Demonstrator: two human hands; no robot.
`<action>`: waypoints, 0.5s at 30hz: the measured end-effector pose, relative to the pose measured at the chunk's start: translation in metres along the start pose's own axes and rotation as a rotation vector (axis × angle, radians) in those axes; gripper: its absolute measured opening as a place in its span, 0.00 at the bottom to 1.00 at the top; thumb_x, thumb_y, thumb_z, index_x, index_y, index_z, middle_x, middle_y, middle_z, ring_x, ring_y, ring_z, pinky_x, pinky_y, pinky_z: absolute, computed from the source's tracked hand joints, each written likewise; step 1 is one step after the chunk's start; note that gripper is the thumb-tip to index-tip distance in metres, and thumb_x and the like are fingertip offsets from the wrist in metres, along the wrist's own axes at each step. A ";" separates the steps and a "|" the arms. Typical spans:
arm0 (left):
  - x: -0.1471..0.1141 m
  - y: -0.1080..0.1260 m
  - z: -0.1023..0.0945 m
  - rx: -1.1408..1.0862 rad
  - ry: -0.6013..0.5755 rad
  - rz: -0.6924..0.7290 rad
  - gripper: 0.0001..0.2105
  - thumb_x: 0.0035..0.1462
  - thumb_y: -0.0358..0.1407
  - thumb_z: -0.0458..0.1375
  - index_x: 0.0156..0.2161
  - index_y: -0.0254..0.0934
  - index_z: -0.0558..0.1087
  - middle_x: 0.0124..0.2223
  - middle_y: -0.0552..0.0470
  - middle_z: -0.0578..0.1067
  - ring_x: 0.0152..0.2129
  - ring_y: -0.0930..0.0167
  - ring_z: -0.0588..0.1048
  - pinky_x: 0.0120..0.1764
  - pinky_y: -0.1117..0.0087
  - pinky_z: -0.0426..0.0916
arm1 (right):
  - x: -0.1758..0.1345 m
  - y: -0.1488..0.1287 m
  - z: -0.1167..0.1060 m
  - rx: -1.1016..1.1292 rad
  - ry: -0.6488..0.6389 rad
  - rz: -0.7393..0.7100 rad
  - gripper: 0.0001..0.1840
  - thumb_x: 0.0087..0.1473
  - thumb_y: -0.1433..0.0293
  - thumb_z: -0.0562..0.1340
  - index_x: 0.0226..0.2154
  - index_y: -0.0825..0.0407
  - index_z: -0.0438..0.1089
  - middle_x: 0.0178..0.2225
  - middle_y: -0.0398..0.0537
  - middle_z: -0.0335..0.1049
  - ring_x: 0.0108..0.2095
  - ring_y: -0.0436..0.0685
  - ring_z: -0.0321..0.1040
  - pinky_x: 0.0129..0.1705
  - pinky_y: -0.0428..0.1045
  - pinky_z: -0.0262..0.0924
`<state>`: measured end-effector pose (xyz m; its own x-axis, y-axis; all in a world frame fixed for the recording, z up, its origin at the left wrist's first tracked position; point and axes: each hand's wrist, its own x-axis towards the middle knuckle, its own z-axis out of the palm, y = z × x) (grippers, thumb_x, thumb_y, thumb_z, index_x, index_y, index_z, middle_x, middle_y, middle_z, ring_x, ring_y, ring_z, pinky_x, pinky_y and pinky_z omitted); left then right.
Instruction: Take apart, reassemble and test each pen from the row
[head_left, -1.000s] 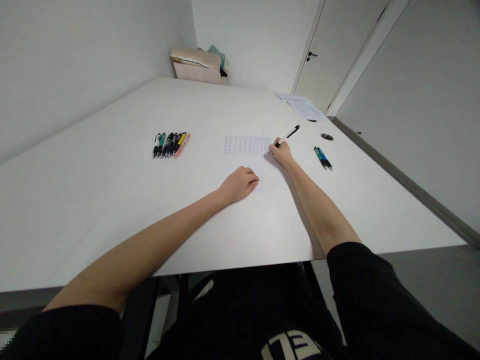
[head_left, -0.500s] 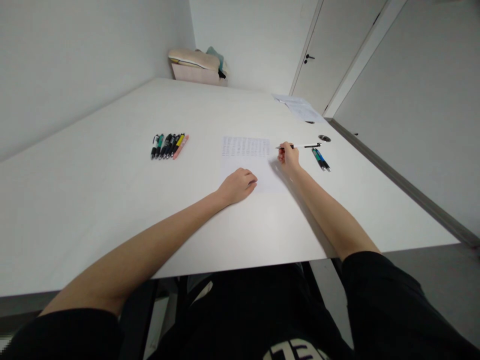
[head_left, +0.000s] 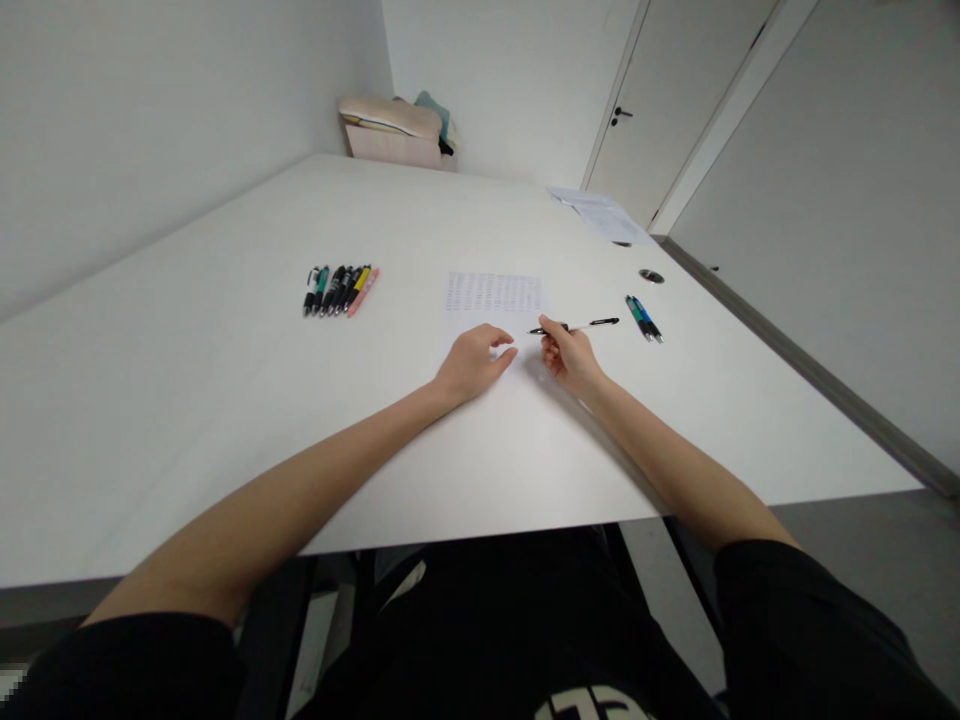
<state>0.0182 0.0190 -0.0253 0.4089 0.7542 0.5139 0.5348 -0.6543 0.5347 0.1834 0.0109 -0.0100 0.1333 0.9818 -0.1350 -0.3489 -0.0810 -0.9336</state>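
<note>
My right hand is closed around a black and white pen, whose tip points left toward my other hand. It hovers by the right side of a white sheet of paper with rows of small print across its upper half. On the lower left of that sheet rests my left hand, its thumb and fingers apart with nothing between them. A small gap separates the pen's tip from the left fingers.
Several pens lie side by side at the left. A green pen and a blue pen lie to the right. Further back are more papers and a round metal table fitting. A box with cloths stands behind the table.
My right hand has moved down and slightly left with the pen, closer to my left hand. The left thumb and fingers have spread apart.
</note>
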 end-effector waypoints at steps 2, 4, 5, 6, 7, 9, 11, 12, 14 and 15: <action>0.003 0.003 0.000 -0.103 0.037 -0.091 0.11 0.51 0.37 0.58 0.39 0.34 0.73 0.36 0.48 0.76 0.32 0.70 0.73 0.35 0.69 0.69 | -0.002 0.001 0.002 -0.034 -0.013 -0.026 0.21 0.36 0.60 0.70 0.17 0.51 0.58 0.12 0.33 0.54 0.11 0.40 0.46 0.11 0.41 0.42; 0.005 0.008 -0.001 -0.180 0.038 -0.150 0.13 0.50 0.38 0.59 0.40 0.33 0.73 0.36 0.48 0.77 0.31 0.71 0.74 0.34 0.70 0.70 | -0.003 0.002 0.004 -0.076 -0.013 -0.049 0.22 0.35 0.58 0.70 0.17 0.51 0.57 0.12 0.33 0.54 0.11 0.41 0.47 0.12 0.41 0.42; 0.006 0.010 -0.001 -0.207 0.033 -0.169 0.13 0.50 0.38 0.59 0.40 0.33 0.74 0.35 0.48 0.77 0.30 0.71 0.74 0.35 0.70 0.70 | -0.004 0.002 0.004 -0.099 -0.014 -0.060 0.23 0.35 0.57 0.70 0.16 0.51 0.57 0.12 0.34 0.54 0.11 0.41 0.47 0.12 0.41 0.41; 0.006 0.013 -0.002 -0.226 0.028 -0.182 0.13 0.50 0.39 0.59 0.40 0.33 0.74 0.35 0.48 0.77 0.30 0.71 0.74 0.35 0.70 0.70 | -0.004 0.003 0.005 -0.121 -0.015 -0.072 0.23 0.35 0.57 0.69 0.16 0.51 0.57 0.11 0.34 0.54 0.11 0.41 0.47 0.12 0.42 0.41; 0.007 0.015 -0.002 -0.240 0.025 -0.192 0.13 0.50 0.39 0.59 0.39 0.33 0.74 0.34 0.48 0.77 0.30 0.71 0.74 0.35 0.69 0.70 | -0.004 0.003 0.006 -0.139 -0.017 -0.082 0.23 0.34 0.56 0.69 0.16 0.51 0.57 0.11 0.34 0.54 0.11 0.41 0.47 0.12 0.42 0.41; 0.008 0.019 -0.002 -0.258 0.028 -0.199 0.12 0.50 0.38 0.59 0.38 0.33 0.75 0.34 0.48 0.78 0.29 0.71 0.74 0.36 0.70 0.70 | -0.004 0.005 0.006 -0.159 -0.029 -0.104 0.23 0.34 0.55 0.69 0.15 0.51 0.57 0.11 0.34 0.53 0.11 0.41 0.47 0.12 0.42 0.41; 0.008 0.021 -0.001 -0.275 0.032 -0.203 0.11 0.50 0.38 0.59 0.37 0.34 0.75 0.33 0.49 0.78 0.29 0.71 0.74 0.35 0.70 0.69 | -0.004 0.007 0.007 -0.161 -0.048 -0.120 0.24 0.34 0.55 0.69 0.15 0.51 0.57 0.11 0.34 0.53 0.11 0.41 0.46 0.12 0.42 0.41; 0.009 0.022 -0.001 -0.289 0.034 -0.211 0.10 0.51 0.37 0.59 0.36 0.34 0.76 0.33 0.49 0.78 0.29 0.71 0.74 0.36 0.70 0.69 | -0.004 0.008 0.007 -0.160 -0.057 -0.125 0.24 0.33 0.55 0.69 0.15 0.51 0.57 0.11 0.34 0.53 0.11 0.41 0.46 0.12 0.42 0.41; 0.009 0.022 0.000 -0.331 0.040 -0.250 0.09 0.51 0.37 0.58 0.34 0.34 0.76 0.33 0.49 0.78 0.29 0.71 0.75 0.36 0.70 0.69 | -0.005 0.009 0.009 -0.163 -0.068 -0.135 0.24 0.33 0.54 0.70 0.15 0.51 0.57 0.11 0.34 0.52 0.12 0.41 0.46 0.13 0.42 0.41; 0.009 0.022 0.001 -0.360 0.045 -0.278 0.08 0.51 0.37 0.58 0.33 0.34 0.76 0.33 0.49 0.78 0.29 0.71 0.74 0.36 0.70 0.69 | -0.005 0.008 0.009 -0.161 -0.064 -0.135 0.24 0.32 0.55 0.70 0.15 0.51 0.57 0.12 0.34 0.53 0.12 0.42 0.47 0.13 0.42 0.42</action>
<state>0.0343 0.0120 -0.0095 0.2494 0.9058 0.3424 0.3252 -0.4114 0.8515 0.1711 0.0071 -0.0140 0.1082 0.9941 0.0116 -0.1788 0.0309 -0.9834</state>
